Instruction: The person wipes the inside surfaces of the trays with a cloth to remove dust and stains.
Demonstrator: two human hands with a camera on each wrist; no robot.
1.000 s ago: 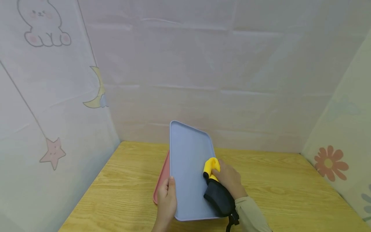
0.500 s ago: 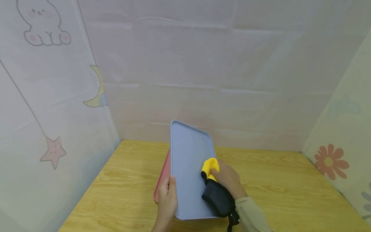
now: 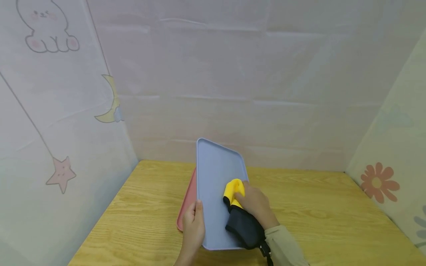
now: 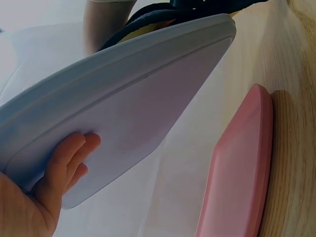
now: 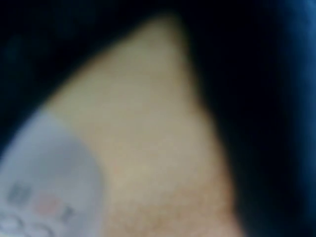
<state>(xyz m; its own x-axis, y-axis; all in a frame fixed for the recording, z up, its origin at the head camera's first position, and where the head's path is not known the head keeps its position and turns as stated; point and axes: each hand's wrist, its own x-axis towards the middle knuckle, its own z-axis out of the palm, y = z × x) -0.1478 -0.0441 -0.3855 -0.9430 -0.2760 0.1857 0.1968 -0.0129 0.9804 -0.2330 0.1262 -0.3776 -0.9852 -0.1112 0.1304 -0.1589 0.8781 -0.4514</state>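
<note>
A light blue rectangular tray (image 3: 214, 173) with a raised rim is held tilted up off the table. My left hand (image 3: 193, 223) grips its left edge, thumb at the rim. In the left wrist view the fingers (image 4: 61, 163) lie against the tray's underside. My right hand (image 3: 256, 203) grips a soft yellow and black fabric piece (image 3: 244, 226) against the tray's inner face, on its right part. A black strap hangs from its lower end. The right wrist view is dark and blurred and does not show the fingers.
Behind the blue tray a pink tray (image 3: 189, 201) lies on the wooden table (image 3: 143, 207), partly hidden. A pale wall sheet (image 3: 213, 81) stands at the back, with printed sheets on both sides.
My right hand has slid left across the tray with the fabric piece. My left hand and the blue tray have barely moved.
</note>
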